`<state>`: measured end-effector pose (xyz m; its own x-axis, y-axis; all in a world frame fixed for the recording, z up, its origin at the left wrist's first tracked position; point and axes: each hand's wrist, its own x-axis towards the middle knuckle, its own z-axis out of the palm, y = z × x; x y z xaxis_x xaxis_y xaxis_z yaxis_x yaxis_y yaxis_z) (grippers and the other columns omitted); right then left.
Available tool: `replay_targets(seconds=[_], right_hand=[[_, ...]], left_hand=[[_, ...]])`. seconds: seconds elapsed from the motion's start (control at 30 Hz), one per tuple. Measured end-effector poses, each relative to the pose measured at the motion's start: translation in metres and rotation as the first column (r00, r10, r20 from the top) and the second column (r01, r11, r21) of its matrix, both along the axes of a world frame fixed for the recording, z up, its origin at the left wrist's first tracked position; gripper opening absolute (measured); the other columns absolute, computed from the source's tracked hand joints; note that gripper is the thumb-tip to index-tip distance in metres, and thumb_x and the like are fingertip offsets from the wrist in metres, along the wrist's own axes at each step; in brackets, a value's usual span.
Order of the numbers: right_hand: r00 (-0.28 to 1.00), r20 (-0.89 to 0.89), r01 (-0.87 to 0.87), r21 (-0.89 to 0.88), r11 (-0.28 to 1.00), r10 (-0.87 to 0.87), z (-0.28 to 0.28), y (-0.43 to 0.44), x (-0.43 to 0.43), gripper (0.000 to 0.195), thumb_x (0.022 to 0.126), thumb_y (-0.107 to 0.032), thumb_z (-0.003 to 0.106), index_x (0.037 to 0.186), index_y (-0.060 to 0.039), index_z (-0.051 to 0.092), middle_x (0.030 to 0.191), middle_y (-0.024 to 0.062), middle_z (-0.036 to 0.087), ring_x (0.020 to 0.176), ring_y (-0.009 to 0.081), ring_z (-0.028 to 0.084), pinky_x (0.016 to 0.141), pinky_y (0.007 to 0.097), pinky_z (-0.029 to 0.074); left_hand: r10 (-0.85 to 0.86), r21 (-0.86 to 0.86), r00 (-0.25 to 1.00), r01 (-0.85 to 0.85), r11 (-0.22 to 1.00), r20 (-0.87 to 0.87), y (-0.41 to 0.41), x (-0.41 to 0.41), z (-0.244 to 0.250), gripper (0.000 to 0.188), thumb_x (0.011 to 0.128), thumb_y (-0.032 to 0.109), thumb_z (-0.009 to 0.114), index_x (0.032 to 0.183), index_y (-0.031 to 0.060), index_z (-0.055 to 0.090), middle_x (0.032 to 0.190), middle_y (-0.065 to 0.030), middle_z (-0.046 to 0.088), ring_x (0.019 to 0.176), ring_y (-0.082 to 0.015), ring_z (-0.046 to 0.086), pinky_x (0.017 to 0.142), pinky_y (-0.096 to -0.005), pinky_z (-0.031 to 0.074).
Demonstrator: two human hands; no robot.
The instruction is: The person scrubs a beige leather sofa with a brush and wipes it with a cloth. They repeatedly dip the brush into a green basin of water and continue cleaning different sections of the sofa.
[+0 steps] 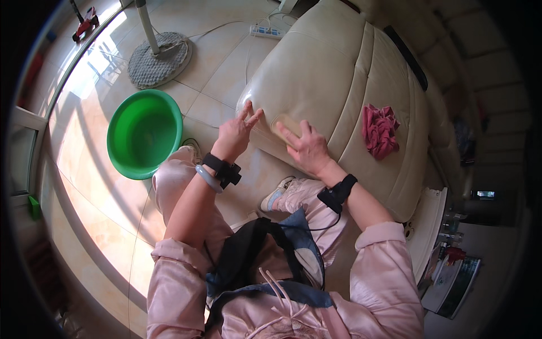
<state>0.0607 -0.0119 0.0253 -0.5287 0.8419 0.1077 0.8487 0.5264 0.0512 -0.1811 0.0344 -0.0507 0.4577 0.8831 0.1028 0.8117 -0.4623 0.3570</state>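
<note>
A cream leather sofa section (pixel 322 63) with stitched seams lies before me. My right hand (pixel 311 148) grips a pale yellow block (pixel 286 127), a brush or a sponge, against the leather near its front corner. What faces the leather under the block is hidden. At that same corner, the fingertips of my left hand (pixel 237 131) rest on the sofa's edge, two fingers apart and nothing held. To the right of my right hand, a crumpled dark pink cloth (pixel 380 132) lies on the seat.
Left of my knee, a green plastic basin (pixel 144 133) stands on the tiled floor (pixel 114 199). A pole on a grey fabric-covered round base (pixel 159 63) is beyond it. Cables run to a white power strip (pixel 266 31) beside the sofa. A white table (pixel 430 229) stands at right.
</note>
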Motion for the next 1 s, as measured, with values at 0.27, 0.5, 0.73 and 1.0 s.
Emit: replay_targets(seconds=[0.27,0.5,0.73,1.0], right_hand=[[0.946,-0.063,0.321,0.031,0.947,-0.318,0.004,0.028,0.017,0.065,0.083,-0.023,0.072,0.143,-0.0295,0.050,0.109,0.0186,0.054,0.087,0.0383,0.064,0.070,0.0467,0.055],[0.888,-0.127,0.451,0.057,0.891,-0.442,0.002,0.034,0.031,0.075,0.076,-0.023,0.077,0.145,-0.0340,0.050,0.106,0.0158,0.050,0.086,0.0370,0.063,0.070,0.0470,0.055],[0.929,-0.043,0.370,0.045,0.928,-0.369,0.014,0.030,0.056,0.071,0.081,-0.024,0.072,0.146,-0.0350,0.048,0.104,0.0203,0.052,0.084,0.0397,0.064,0.075,0.0491,0.056],[0.994,-0.045,0.096,-0.017,0.995,-0.096,0.014,0.008,0.044,0.074,0.081,-0.022,0.071,0.148,-0.0371,0.045,0.101,0.0184,0.052,0.083,0.0387,0.065,0.072,0.0483,0.056]], left_hand=[[-0.003,-0.065,0.998,-0.001,0.998,-0.061,-0.001,0.002,0.014,0.096,0.072,0.004,0.075,0.155,0.0283,0.032,0.161,-0.0135,0.027,0.082,-0.0310,0.069,0.067,-0.0401,0.056],[0.026,-0.043,0.998,-0.029,0.999,-0.053,-0.004,0.005,0.019,0.103,0.068,0.005,0.081,0.155,0.0254,0.031,0.161,-0.0146,0.026,0.084,-0.0329,0.069,0.070,-0.0405,0.057],[0.014,-0.065,0.987,-0.025,0.998,-0.161,-0.005,0.008,0.023,0.105,0.069,0.009,0.082,0.157,0.0268,0.026,0.161,-0.0156,0.026,0.081,-0.0320,0.069,0.066,-0.0400,0.056],[-0.004,-0.003,0.967,0.003,1.000,-0.256,-0.012,0.028,0.038,0.115,0.071,0.012,0.082,0.158,0.0464,0.014,0.155,-0.0363,0.023,0.071,-0.0243,0.068,0.060,-0.0361,0.055]])
